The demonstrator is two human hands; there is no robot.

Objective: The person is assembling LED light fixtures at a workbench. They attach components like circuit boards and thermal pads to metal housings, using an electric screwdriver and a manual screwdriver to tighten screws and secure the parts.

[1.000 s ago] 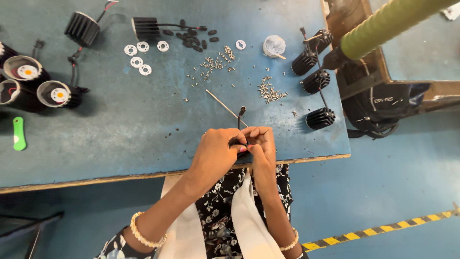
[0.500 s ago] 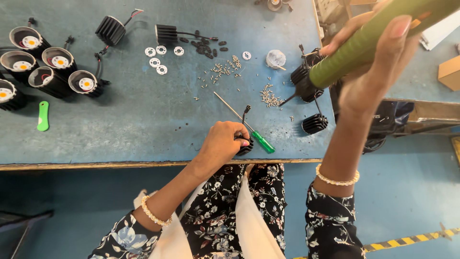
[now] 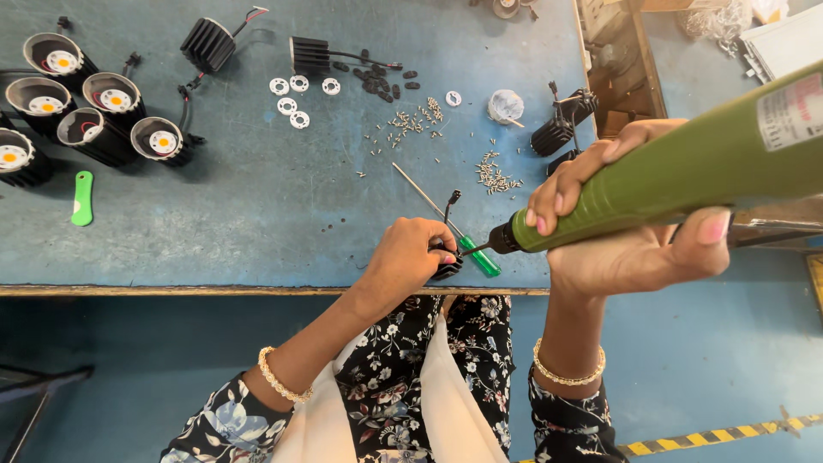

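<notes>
The right hand [image 3: 634, 227] is clenched around a green driver [image 3: 686, 176], a thick, smooth, round-bodied tool with a black nose and a thin dark bit. Its long axis runs slantwise, from the upper right by the camera down and left; the bit points at the left hand [image 3: 410, 257]. The bit tip ends just beside the left fingers [image 3: 441, 249].

Those fingers are closed over a small black finned part [image 3: 447, 267], pressing it against the tabletop [image 3: 257, 206] at the near edge. Only a ribbed corner of the part shows under the fingertips.

Just right of the left fingers lies a screwdriver [image 3: 467, 249] with a green handle, its shaft slanting up and left beyond them. Farther beyond the fingers are scattered screws [image 3: 411, 124] and white rings [image 3: 291, 99]. Well to their left stand lamp housings [image 3: 103, 120] with pale discs inside, and a green tab [image 3: 81, 197].
</notes>
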